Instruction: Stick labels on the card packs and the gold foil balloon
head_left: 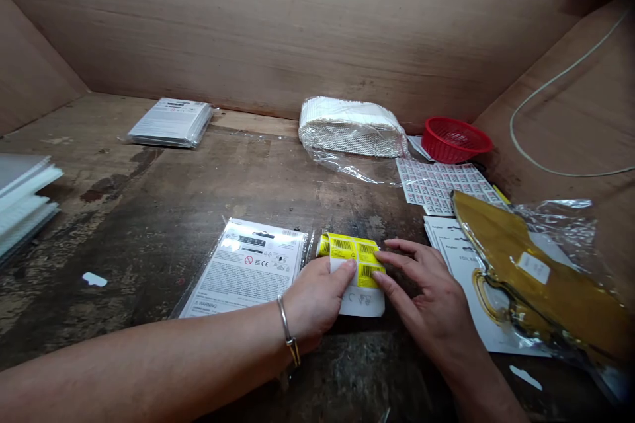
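I'm working at a scarred, stained wooden bench (198,192) boxed in by plywood walls (278,20), with a white cable (546,112) looping down the right wall. Along the far side lie a flat plastic-wrapped packet (170,123), a white netted bundle (352,129) on loose clear plastic, and a red plastic basket (454,140). A stack of white sheets (22,201) sits at the left edge. On my right, a gold foil balloon (540,277) in a clear bag overlaps a pile of white cards (461,264), and a sheet of small printed labels (436,185) lies just beyond them. Near me, a clear packet with a printed card (243,268) lies just left of my hands. The yellow barcode label strip (352,254), on a white backing (362,301), rests on the bench just beside that packet, between my left hand (317,297) and my right hand (421,291). My left fingers (342,274) are bent and grasp its near edge, and my right fingertips (384,256) grasp its right end. Neither hand is clenched. A metal bangle (286,327) circles my left wrist.
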Motion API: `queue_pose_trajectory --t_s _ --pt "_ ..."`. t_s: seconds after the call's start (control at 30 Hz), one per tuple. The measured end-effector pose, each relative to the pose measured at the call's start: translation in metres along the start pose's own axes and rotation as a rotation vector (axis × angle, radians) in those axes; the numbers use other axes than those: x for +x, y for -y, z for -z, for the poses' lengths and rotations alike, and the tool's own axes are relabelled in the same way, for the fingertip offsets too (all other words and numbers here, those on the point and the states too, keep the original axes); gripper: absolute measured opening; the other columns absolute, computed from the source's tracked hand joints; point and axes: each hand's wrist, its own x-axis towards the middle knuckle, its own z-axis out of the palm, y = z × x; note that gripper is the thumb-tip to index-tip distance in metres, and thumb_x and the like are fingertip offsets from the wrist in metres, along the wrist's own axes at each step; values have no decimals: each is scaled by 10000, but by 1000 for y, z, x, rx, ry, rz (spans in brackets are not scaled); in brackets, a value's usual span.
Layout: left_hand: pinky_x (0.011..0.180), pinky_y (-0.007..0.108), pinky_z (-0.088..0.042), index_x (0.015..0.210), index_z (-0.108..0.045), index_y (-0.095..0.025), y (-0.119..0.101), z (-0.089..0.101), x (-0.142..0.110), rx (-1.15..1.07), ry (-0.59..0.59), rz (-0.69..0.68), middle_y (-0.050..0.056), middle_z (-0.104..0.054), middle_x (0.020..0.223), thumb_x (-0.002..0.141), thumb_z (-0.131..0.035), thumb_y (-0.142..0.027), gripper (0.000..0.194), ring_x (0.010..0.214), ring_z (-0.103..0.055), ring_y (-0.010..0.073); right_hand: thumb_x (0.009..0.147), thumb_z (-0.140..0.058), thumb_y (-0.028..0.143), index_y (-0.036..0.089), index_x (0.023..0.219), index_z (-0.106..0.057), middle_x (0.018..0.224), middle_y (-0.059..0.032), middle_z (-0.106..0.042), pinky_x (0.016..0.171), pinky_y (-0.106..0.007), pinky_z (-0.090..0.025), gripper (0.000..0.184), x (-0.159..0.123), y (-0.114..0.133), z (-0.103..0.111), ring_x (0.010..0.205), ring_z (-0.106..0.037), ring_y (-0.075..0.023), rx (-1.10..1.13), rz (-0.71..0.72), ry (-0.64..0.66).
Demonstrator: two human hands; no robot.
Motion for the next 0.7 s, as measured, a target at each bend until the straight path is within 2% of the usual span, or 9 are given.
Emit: queue_pose_trajectory --t_s 0.17,0.37,0.47,0.57,0.7 --pt "806 326 -494 1091 -628 -75 0 -1 0 15 -21 12 122 -734 945 913 -499 -294 311 817 -688 213 856 -606 216 209 890 -646 1102 -83 -558 895 -428 -461 53 -1 -2 1 1062 -519 -237 16 8 13" --pt "791 309 -496 1092 -625 -77 0 -2 0 24 -31 4 117 -733 938 912 -490 -286 307 814 -689 205 870 -590 228 203 1107 -622 1210 -98 -536 932 -439 -453 241 -1 0 -2 1116 -500 -243 -4 49 17" --pt "801 319 -498 1092 -623 -73 1 -2 0 27 -29 -1 125 -731 950 906 -493 -295 317 832 -689 217 869 -591 198 221 1001 -660 1177 -79 -560 923 -427 -456 151 -2 -2 -2 1103 -502 -235 4 83 15" --pt "833 331 -497 1098 -621 -72 0 -1 -1 35 -14 -8 135 -726 984 897 -497 -306 333 883 -685 232 854 -610 169 221 933 -660 1149 -73 -558 890 -408 -466 107 -3 -3 -5 1069 -520 -225 35 71 -40" --pt "897 353 -487 1123 -621 -85 1 0 3 63 -16 -21 137 -714 1047 887 -496 -332 364 1001 -660 259 841 -620 142 221 903 -644 1097 -67 -561 855 -381 -470 104 -5 13 -6 1028 -535 -214 71 92 -88"
